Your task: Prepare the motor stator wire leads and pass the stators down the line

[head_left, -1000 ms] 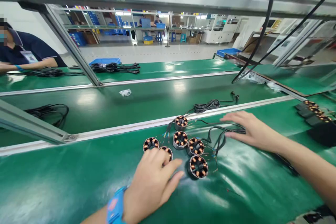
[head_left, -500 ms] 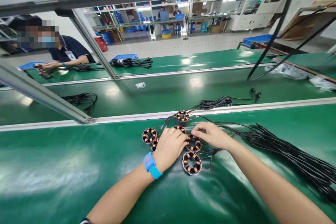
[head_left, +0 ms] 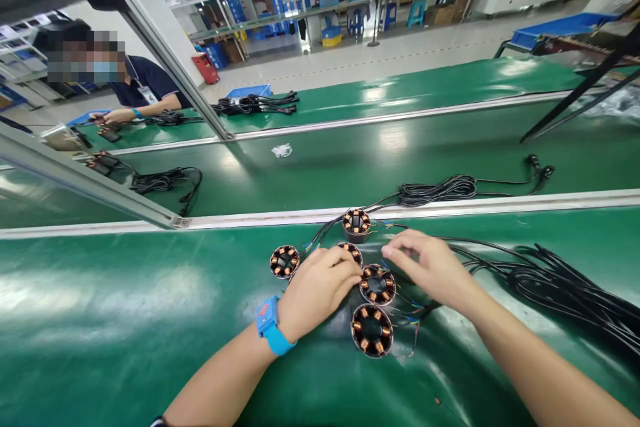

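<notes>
Several ring-shaped motor stators with copper windings stand grouped on the green bench mat. My left hand [head_left: 320, 290], wearing a blue wrist strap [head_left: 273, 325], reaches over them with fingers bent and fingertips at the left rim of one stator [head_left: 378, 285]. It partly covers another stator [head_left: 350, 253]. To the right, my right hand [head_left: 433, 270] is raised beside that same stator, thumb and forefinger brought together near its thin wires; whatever is between them is too small to make out. The nearest stator [head_left: 372, 330] and the left one [head_left: 285, 261] stand untouched, as does the rear stator [head_left: 357, 225].
Black cables [head_left: 565, 293] trail from the stators to the right. A coiled cable [head_left: 437, 191] lies beyond the white rail [head_left: 300, 218]. A metal post [head_left: 150, 203] rises at left. Across the bench, a co-worker [head_left: 145, 90] handles parts near another cable bundle [head_left: 257, 103].
The view has shifted and tilted slightly. My right hand has moved a little away from the stator, to the right. My left hand stays over the group.
</notes>
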Action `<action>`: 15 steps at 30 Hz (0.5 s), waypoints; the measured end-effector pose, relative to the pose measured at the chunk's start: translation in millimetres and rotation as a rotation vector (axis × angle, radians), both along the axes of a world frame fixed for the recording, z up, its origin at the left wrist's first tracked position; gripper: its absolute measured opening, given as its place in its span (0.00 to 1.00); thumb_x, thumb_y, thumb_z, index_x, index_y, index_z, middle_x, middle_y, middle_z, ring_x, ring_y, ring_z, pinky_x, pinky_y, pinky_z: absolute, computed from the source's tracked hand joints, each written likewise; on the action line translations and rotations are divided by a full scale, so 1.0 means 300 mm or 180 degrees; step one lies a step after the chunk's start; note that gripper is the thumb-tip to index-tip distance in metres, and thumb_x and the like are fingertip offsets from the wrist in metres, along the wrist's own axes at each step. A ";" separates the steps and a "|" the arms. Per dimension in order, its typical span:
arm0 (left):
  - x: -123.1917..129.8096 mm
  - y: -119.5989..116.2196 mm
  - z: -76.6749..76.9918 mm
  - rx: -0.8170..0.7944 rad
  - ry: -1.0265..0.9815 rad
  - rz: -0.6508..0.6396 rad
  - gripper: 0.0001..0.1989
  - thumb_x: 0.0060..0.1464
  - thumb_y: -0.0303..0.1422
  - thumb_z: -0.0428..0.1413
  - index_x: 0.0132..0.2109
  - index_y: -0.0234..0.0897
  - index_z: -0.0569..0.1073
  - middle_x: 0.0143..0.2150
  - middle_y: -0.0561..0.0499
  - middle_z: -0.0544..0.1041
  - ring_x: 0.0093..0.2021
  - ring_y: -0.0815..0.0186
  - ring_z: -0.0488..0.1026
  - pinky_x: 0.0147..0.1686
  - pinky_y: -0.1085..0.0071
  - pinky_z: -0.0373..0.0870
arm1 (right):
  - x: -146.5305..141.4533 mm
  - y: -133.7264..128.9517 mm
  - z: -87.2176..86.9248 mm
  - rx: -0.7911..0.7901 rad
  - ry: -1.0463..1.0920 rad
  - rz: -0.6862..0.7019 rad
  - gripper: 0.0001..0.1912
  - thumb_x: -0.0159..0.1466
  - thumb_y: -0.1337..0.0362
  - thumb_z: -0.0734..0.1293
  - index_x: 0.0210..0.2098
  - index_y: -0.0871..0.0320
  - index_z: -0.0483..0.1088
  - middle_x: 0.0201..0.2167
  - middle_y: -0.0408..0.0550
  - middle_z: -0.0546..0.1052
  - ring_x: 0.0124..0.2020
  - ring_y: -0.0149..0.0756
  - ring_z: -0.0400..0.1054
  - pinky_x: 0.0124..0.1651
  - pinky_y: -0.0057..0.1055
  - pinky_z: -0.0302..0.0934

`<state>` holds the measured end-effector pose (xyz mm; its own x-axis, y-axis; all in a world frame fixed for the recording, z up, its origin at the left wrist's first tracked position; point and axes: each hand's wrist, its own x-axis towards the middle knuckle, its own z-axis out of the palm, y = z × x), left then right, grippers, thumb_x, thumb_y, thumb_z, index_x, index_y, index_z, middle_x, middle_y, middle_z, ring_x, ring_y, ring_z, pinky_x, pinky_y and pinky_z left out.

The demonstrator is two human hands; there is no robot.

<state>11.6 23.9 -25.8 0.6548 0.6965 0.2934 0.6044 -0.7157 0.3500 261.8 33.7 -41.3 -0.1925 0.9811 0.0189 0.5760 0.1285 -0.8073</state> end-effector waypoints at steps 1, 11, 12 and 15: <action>-0.003 0.010 0.016 0.0040 -0.0009 0.0056 0.08 0.72 0.33 0.52 0.46 0.40 0.76 0.47 0.53 0.77 0.45 0.66 0.74 0.46 0.67 0.69 | 0.019 0.010 0.013 0.0154 -0.0003 -0.0091 0.21 0.67 0.44 0.62 0.32 0.53 0.74 0.37 0.46 0.77 0.40 0.40 0.70 0.46 0.38 0.61; 0.132 0.158 0.078 0.0251 0.1386 0.0157 0.10 0.68 0.24 0.54 0.52 0.34 0.75 0.48 0.46 0.76 0.45 0.59 0.76 0.48 0.62 0.74 | 0.079 0.196 0.015 -0.0200 -0.0356 0.0261 0.25 0.65 0.41 0.60 0.38 0.53 0.77 0.41 0.47 0.80 0.45 0.45 0.73 0.51 0.41 0.63; 0.147 0.172 0.080 0.0188 0.1495 0.0066 0.10 0.68 0.23 0.53 0.52 0.34 0.76 0.47 0.46 0.76 0.45 0.59 0.76 0.48 0.62 0.74 | 0.073 0.205 0.010 -0.0261 -0.0377 0.0340 0.25 0.65 0.41 0.59 0.37 0.54 0.76 0.40 0.47 0.80 0.43 0.44 0.73 0.49 0.41 0.63; 0.165 0.204 0.087 0.0012 0.1672 -0.0110 0.10 0.67 0.22 0.53 0.51 0.35 0.76 0.46 0.47 0.76 0.44 0.60 0.76 0.49 0.63 0.74 | 0.049 0.224 -0.007 -0.0348 -0.0357 0.0420 0.26 0.65 0.40 0.58 0.34 0.56 0.73 0.33 0.47 0.78 0.35 0.40 0.69 0.41 0.37 0.61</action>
